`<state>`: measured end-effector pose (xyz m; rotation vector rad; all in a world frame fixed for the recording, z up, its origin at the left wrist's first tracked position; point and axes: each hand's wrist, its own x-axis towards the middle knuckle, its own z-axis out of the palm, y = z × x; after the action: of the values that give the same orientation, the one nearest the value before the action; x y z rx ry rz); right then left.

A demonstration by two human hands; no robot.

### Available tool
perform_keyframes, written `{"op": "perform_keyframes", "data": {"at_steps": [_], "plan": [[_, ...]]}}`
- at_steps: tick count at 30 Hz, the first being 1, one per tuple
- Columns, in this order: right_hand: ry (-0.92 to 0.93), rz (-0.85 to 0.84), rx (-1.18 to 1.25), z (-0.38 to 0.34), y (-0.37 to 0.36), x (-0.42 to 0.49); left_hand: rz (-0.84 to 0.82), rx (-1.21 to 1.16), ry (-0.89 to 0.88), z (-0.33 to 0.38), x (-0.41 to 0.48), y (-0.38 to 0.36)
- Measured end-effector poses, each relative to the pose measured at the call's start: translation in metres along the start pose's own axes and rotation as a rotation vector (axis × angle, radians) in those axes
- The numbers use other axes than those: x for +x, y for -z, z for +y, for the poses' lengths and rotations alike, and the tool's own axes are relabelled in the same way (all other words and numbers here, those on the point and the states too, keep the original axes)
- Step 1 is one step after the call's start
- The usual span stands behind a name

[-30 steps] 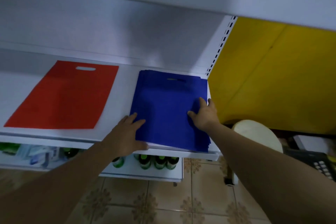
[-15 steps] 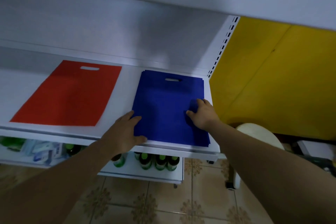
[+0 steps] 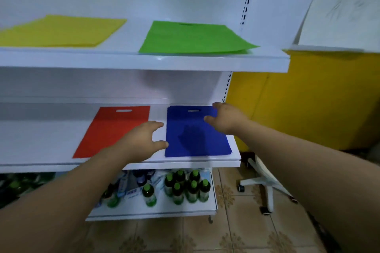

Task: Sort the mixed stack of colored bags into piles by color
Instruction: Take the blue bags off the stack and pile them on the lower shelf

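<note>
At centre frame both hands are spread and hold nothing, the left hand (image 3: 144,139) beside the blue pile (image 3: 195,137), the right hand (image 3: 226,119) over its upper right corner, probably flanking it to square the stack apart from the red pile (image 3: 111,129).

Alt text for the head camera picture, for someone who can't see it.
A person's left hand and right hand reach toward a pile of flat blue fabric bags on a white metal shelf, with a flat red fabric bag to its left. The shelf above holds flat yellow fabric bags and flat green fabric bags; green-capped bottles stand below.
</note>
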<state>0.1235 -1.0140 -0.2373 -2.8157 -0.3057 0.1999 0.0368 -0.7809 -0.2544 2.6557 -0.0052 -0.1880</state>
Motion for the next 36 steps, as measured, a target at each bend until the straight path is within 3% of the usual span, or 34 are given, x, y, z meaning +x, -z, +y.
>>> {"op": "perform_keyframes", "data": {"at_steps": [11, 18, 36], "plan": [[0.136, 0.230, -0.006, -0.142, 0.124, -0.134, 0.213, 0.102, -0.144, 0.019, -0.159, 0.146], [0.300, 0.327, 0.034, -0.242, 0.173, -0.160, 0.369, 0.118, -0.106, 0.000, -0.231, 0.231], [0.605, 0.255, 0.151, -0.419, 0.184, 0.004, 0.578, 0.139, 0.240, -0.122, -0.185, 0.347]]}}
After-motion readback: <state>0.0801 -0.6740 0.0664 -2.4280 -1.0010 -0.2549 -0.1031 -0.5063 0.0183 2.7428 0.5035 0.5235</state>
